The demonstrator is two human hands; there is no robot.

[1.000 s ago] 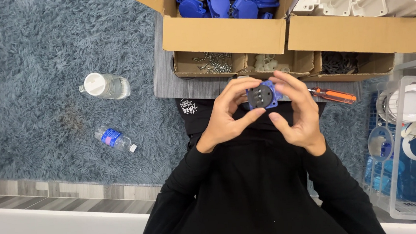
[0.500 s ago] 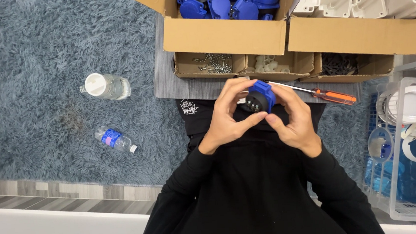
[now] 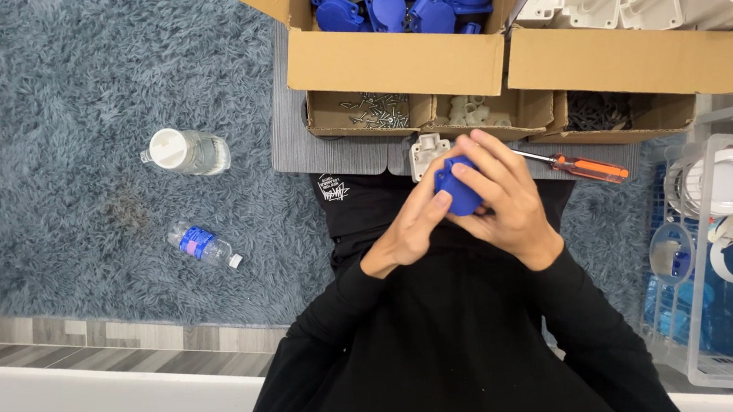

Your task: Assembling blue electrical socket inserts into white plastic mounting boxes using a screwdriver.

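Both of my hands meet over my lap around a small blue plastic socket part (image 3: 459, 192). My left hand (image 3: 409, 227) supports it from the left and below. My right hand (image 3: 505, 193) wraps over it from the right, fingers curled across its top. A white plastic base piece (image 3: 426, 153) lies just above my hands on the grey board (image 3: 327, 152). An orange-handled screwdriver (image 3: 588, 168) rests to the right of my right hand.
A cardboard box (image 3: 394, 60) of blue parts and small trays of screws (image 3: 374, 111) stand ahead. White housings (image 3: 621, 3) sit upper right. Two water bottles (image 3: 188, 152) lie on the blue shaggy rug. A clear bin (image 3: 718, 239) with round white fittings stands at the right.
My hands have turned the blue part so its dark face no longer shows, and my right fingers have closed over its top. The white base piece now shows above them.
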